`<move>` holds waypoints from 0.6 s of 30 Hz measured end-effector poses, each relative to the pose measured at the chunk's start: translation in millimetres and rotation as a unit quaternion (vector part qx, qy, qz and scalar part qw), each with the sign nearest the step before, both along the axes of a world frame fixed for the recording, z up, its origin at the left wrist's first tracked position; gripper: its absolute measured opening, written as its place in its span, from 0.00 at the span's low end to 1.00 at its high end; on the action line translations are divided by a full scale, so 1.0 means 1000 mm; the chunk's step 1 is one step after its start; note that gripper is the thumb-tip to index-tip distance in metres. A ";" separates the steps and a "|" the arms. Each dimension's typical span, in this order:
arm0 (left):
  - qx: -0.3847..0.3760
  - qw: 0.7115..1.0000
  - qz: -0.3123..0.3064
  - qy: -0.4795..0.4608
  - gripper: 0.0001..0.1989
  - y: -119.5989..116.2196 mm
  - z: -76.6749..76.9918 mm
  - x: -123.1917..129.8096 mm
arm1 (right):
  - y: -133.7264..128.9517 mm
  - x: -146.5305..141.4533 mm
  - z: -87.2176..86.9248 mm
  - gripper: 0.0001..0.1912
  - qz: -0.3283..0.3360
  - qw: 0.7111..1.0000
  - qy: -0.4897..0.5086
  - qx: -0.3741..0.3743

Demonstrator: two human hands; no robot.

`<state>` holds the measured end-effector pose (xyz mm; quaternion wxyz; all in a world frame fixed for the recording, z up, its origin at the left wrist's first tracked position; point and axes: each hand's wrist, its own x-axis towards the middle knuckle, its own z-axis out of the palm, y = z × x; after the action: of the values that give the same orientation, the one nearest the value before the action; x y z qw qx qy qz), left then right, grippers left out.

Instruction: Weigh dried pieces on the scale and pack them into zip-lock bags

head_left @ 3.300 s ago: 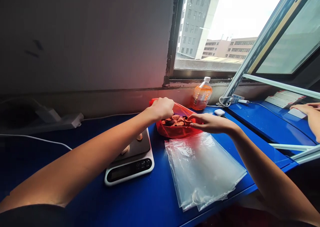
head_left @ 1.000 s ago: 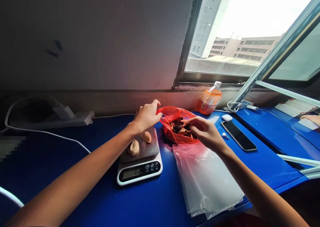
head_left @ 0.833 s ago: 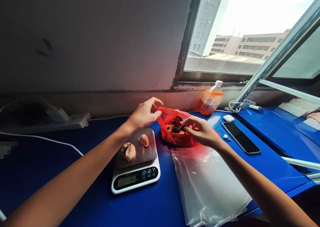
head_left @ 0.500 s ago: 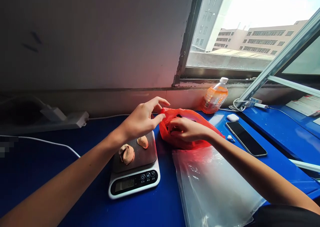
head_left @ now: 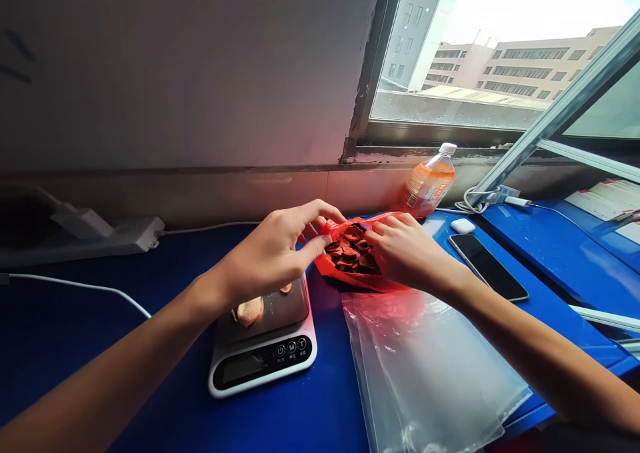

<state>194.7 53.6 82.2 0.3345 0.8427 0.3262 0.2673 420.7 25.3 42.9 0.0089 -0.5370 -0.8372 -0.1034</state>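
A red plastic bag stands gaping on the blue table, filled with dried brown slices that look red inside it. My left hand has its thumb and fingers closed on the bag's left rim. At the right rim, the fingers of my right hand are curled onto the red plastic. Below my left wrist is a white kitchen scale with a dark plate. Pale dried slices lie on that plate, partly covered by my left hand. The scale's display is too dim to read.
Clear plastic bags lie flat in front of the red bag. To the right are a phone and a white earphone case. An orange drink bottle stands by the window. A power strip runs along the left wall.
My right hand has come out of the red bag to its right rim, uncovering the slices. My left hand has closed on the left rim. The view has shifted slightly.
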 end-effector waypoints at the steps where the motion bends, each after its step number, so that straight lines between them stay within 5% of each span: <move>1: 0.000 1.000 -0.007 0.004 0.11 -0.001 0.000 0.000 | 0.000 -0.005 0.000 0.09 -0.001 1.000 0.007 -0.001; 6: -0.003 0.999 -0.035 0.028 0.11 -0.005 -0.001 0.000 | 0.018 -0.033 -0.008 0.07 0.139 0.969 0.095 -0.180; 8: -0.010 0.999 -0.029 0.031 0.10 -0.005 0.000 -0.001 | 0.027 -0.037 -0.012 0.08 0.126 0.962 0.086 -0.225; 12: -0.032 0.999 -0.010 0.034 0.10 -0.004 0.000 -0.007 | 0.032 -0.028 -0.011 0.11 0.037 0.976 0.057 -0.207; 18: -0.063 0.998 0.001 0.013 0.10 0.000 -0.005 -0.009 | 0.031 -0.003 -0.006 0.11 0.000 0.991 0.036 -0.126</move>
<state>186.1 53.2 76.9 0.3824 0.8232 0.3475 0.2352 417.8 56.0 37.3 -0.0289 -0.5369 -0.8429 0.0223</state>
